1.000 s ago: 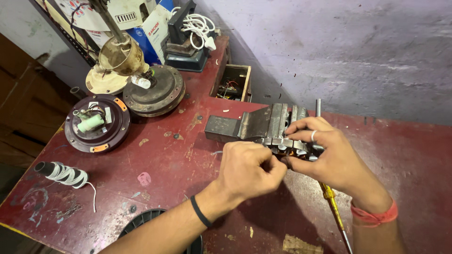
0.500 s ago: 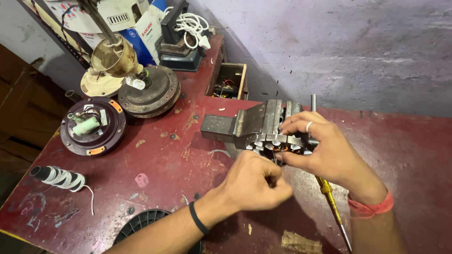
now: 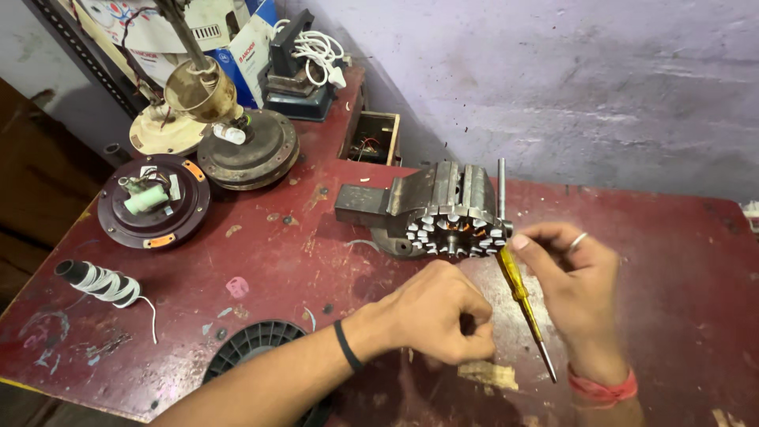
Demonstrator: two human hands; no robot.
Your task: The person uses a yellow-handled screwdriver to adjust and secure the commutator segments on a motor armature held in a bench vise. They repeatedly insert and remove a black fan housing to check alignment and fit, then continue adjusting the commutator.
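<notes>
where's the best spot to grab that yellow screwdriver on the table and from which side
Probably the yellow handle of the screwdriver, taken from above. It lies flat on the red table, running diagonally between the left hand and the right hand, with the handle's upper end by the stator in the vise and the thin bare shaft pointing toward the near edge. The right hand is nearest to it.

Hidden and cut-off parts around the bench vise [image 3: 411, 207]

Left of the vise, black slotted disc [image 3: 253, 348] half covered by forearm; right hand [image 3: 581, 289] blurred, hiding part of the screwdriver [image 3: 522, 296].

Fan motors [image 3: 247, 148] – wire spool [image 3: 99, 281] – wooden box [image 3: 371, 138]
</notes>
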